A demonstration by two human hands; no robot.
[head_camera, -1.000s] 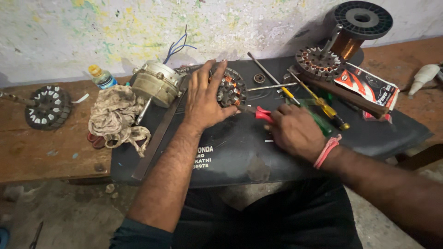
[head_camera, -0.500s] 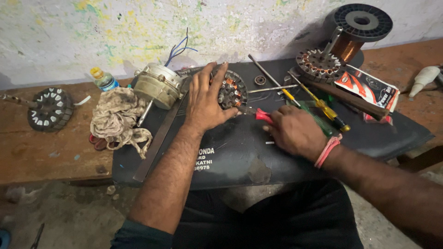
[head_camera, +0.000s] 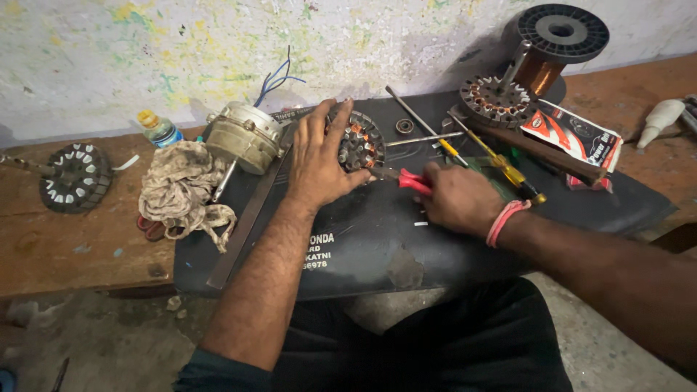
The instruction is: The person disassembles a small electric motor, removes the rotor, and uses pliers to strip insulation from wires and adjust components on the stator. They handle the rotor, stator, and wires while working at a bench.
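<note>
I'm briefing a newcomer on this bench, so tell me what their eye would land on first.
First, the two hands at the middle of the black mat: the left hand spread over a round motor stator, the right hand gripping red-handled pliers at its edge. Then the big copper wire spool at the far right against the wall, with a second stator just in front.

Copper wire spool (head_camera: pixel 553 45), cream motor housing (head_camera: pixel 245 136), crumpled rag (head_camera: pixel 180 190), small bottle (head_camera: pixel 158 128), yellow-handled screwdrivers (head_camera: pixel 508 171)
</note>
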